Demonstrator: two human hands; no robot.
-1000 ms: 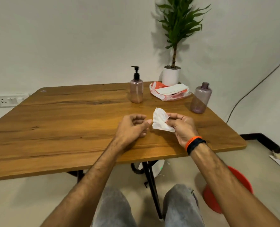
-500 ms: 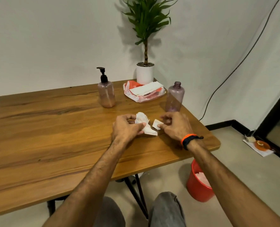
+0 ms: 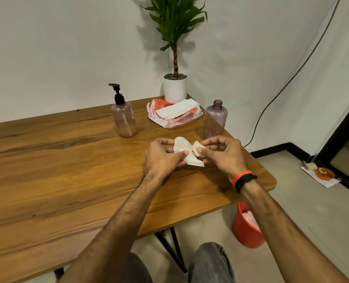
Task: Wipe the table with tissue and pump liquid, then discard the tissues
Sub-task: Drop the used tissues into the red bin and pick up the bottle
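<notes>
Above the right part of a brown wooden table, two bare hands close together with crumpled white tissue between them. Left hand with thumb and fingers curled, pinching a larger crumpled white tissue — its lower flap hanging just over the wood. Right hand, wearing an orange and black wristband, pinching a smaller white tissue piece between thumb and fingertips. Cannot tell whether the two pieces are joined or only touching.

Behind the hands, upright on the table: a translucent pink pump bottle with a black pump head, partly filled, to the left; a translucent purple plastic bottle without a cap, just beyond the right hand. Between them, further back, an orange and white plastic tissue packet lying open with white sheets on top. At the far corner, a green leafy plant in a white round pot, against the white wall.

On the floor below the table's right edge, a red plastic bucket — pale tissue visible inside, partly hidden by the right forearm. Further right on the floor, a small orange object on white paper, too small to identify.
</notes>
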